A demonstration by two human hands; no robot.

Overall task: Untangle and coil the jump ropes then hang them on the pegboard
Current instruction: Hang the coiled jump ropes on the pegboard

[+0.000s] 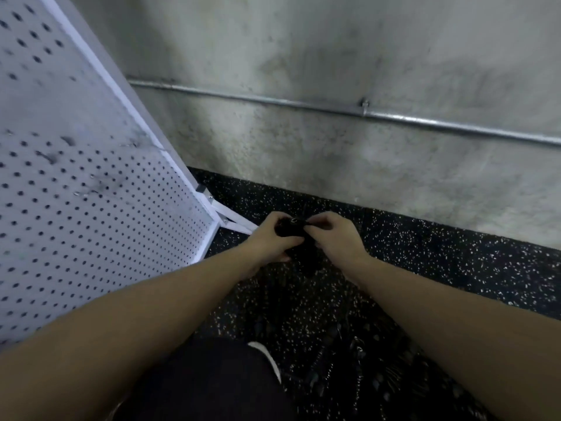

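Black jump rope bundle (pixel 299 238) held between both hands, just right of the pegboard (pixel 91 183) foot and low before it, above the speckled floor. Long axis probably running down from the hands, though blur and black-on-black hide the strands. Left hand (pixel 268 235) wrapped round the bundle's left side, nearer the pegboard. Right hand (pixel 331 233) pinching at the top, fingertips curled in. Both forearms stretched forward, converging, wrists level. More rope seemingly heaped on the floor, farther from the pegboard.
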